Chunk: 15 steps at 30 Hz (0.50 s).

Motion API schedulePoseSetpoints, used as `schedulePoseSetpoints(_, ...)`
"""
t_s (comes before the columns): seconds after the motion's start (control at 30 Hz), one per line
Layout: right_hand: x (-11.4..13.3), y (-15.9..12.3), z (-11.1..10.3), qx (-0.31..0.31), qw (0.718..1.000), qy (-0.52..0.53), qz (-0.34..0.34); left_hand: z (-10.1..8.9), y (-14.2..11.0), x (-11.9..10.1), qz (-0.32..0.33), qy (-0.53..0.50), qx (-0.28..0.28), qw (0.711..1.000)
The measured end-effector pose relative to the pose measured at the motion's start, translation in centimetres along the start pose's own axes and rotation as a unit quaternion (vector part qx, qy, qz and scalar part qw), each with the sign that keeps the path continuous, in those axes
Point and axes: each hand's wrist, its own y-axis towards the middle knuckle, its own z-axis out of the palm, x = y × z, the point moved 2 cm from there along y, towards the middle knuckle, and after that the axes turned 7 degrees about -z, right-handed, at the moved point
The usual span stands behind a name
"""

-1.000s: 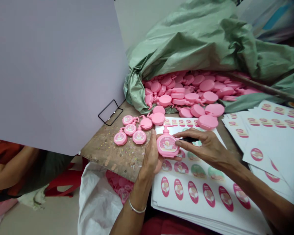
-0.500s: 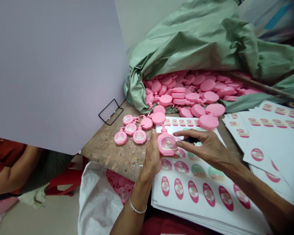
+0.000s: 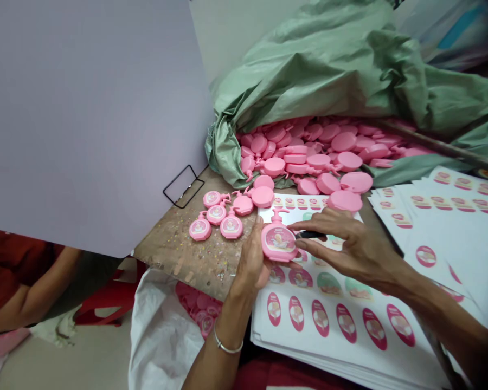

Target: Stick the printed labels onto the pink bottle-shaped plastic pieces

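Note:
A pink toy pump bottle (image 3: pixel 278 242) with a picture label on its front stands upright in my left hand (image 3: pixel 254 257), whose fingers wrap behind it. My right hand (image 3: pixel 339 235) pinches a thin black tool (image 3: pixel 310 234), its tip by the bottle's right edge; the exact kind of tool is not clear. Below both hands lies a stack of sticker sheets (image 3: pixel 309 346) printed with pink ovals and round pictures. To the left, several labelled pink bottles (image 3: pixel 231 226) rest on the wooden table (image 3: pixel 179 246).
A green sack (image 3: pixel 309 81) spills a heap of plain pink bottles (image 3: pixel 344 142) at the back. More sticker sheets (image 3: pixel 435 233) lie at the right. A white sack (image 3: pixel 158 336) holds labelled pieces below the table edge. A grey panel (image 3: pixel 85 119) and another person's arm (image 3: pixel 36 292) are at left.
The bottle in my left hand has shifted slightly and turned a little. My right hand has moved slightly, with the black tool still at the bottle's right edge.

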Motion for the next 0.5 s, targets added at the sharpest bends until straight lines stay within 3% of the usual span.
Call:
schedulePoseSetpoints(0.1, 0.1, -0.3, -0.3, 0.021, 0.989, -0.124, -0.072, 0.1, 0.1, 0.0, -0.018, -0.007, 0.017, 1.0)
schedulePoseSetpoints(0.2, 0.6, -0.5, -0.6, 0.016, 0.968, -0.228, -0.101, 0.3, 0.0, 0.0, -0.031, -0.012, 0.019, 0.999)
schedulePoseSetpoints(0.33, 0.8, -0.7, -1.3, -0.036, 0.952, -0.3, -0.054, 0.4, -0.3, -0.2, -0.022, -0.01, 0.016, 1.0)
schedulePoseSetpoints(0.4, 0.5, -0.9, -1.6, -0.087, 0.963, -0.254, 0.002, 0.4, -0.5, -0.3, -0.016, -0.005, 0.014, 1.0)
schedulePoseSetpoints(0.5, 0.0, -0.9, -1.3, -0.098, 0.99, -0.032, 0.095, 0.5, -0.7, -0.3, -0.01, 0.0, 0.024, 1.0)
